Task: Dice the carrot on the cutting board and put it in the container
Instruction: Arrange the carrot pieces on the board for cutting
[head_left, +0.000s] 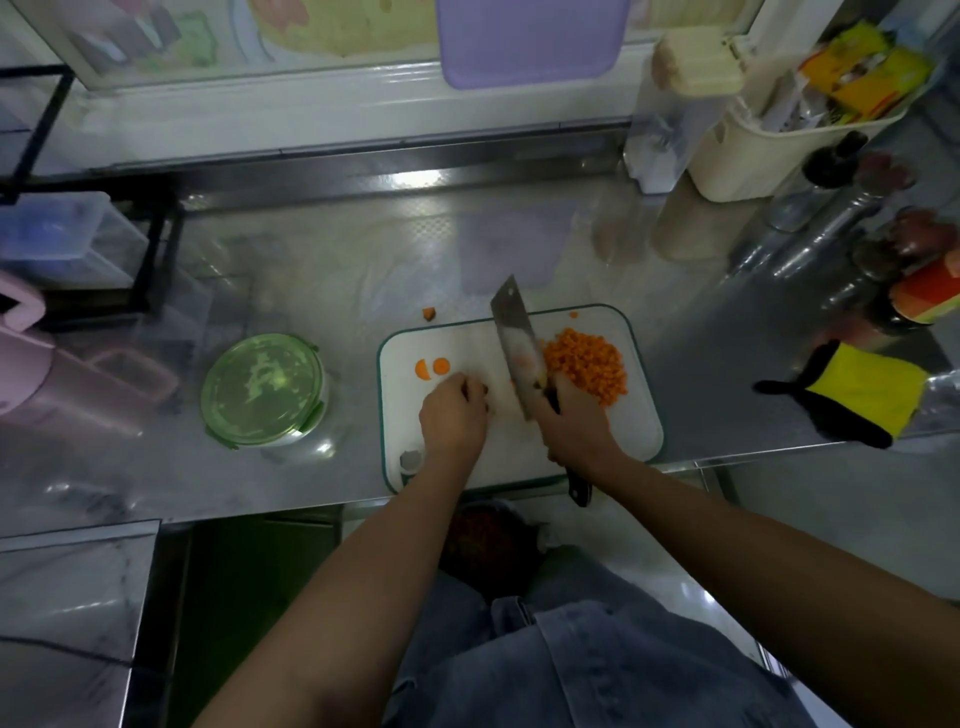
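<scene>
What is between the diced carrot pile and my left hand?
The cleaver, gripped by the right hand, crosses the cutting board between the left hand and the diced carrot pile; the head view shows it.

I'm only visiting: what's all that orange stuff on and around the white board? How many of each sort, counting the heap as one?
Heap of diced carrot: 1
Round slice: 1
Half-moon slice: 1
Stray bit on the counter, lying at: 1
Stray bit at the far edge of the board, lying at: 1
Total: 5
The left hand may hide more.
</scene>
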